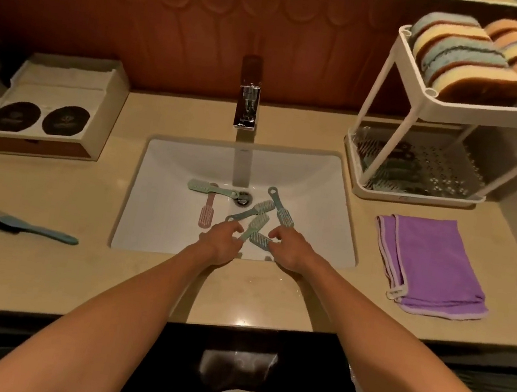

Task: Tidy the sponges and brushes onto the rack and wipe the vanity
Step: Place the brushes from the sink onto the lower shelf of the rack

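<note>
Several small brushes lie in the white sink [160,214]: a green one [208,187] and a pink one [207,213] left of the drain, bluish ones [282,208] to its right. My left hand [222,239] pinches the handle of a pale green brush [256,225]. My right hand [289,247] pinches a blue brush [260,240] at the sink's near edge. A larger blue scrub brush [28,226] rests on the counter at left. The white two-tier rack [464,109] holds striped sponges [465,59] on top and brushes [388,168] below. A purple cloth [431,265] lies folded at right.
A chrome tap [247,107] stands behind the sink. A box [52,108] with two dark round lids sits at the back left. The beige vanity counter [39,263] runs along the front, with a dark edge below it.
</note>
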{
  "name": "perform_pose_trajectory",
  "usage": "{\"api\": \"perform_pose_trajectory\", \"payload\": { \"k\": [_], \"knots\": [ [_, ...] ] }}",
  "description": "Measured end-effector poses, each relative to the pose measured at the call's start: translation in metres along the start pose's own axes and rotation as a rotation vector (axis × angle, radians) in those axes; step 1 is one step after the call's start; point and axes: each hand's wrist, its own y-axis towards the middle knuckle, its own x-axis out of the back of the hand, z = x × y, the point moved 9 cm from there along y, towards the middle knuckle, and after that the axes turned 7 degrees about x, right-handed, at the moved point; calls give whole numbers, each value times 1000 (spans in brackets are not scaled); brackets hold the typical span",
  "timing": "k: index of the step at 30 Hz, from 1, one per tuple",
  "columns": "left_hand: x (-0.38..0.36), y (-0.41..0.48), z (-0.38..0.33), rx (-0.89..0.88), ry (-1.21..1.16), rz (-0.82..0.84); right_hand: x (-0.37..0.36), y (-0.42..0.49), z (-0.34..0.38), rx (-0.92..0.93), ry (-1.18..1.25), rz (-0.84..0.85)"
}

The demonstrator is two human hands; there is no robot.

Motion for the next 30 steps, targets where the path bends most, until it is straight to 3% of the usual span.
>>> {"api": "perform_pose_trajectory", "payload": {
  "k": [3,6,10,15,24,30],
  "knots": [
    [-6,9,2,-5,-10,23,-19,11,0,-39,-90,203],
    [-12,16,1,-23,6,47,-27,22,5,-16,-94,249],
    [-9,27,-11,-82,7,33,-36,44,15,46,-174,203],
    [6,42,-26,-140,-1,-141,-37,58,28,100,-263,54],
    [2,84,-28,7,53,-207,-52,80,-6,-14,-258,47],
    [-16,103,-22,38,100,-196,-51,86,-5,79,-333,-16]
  ]
}}
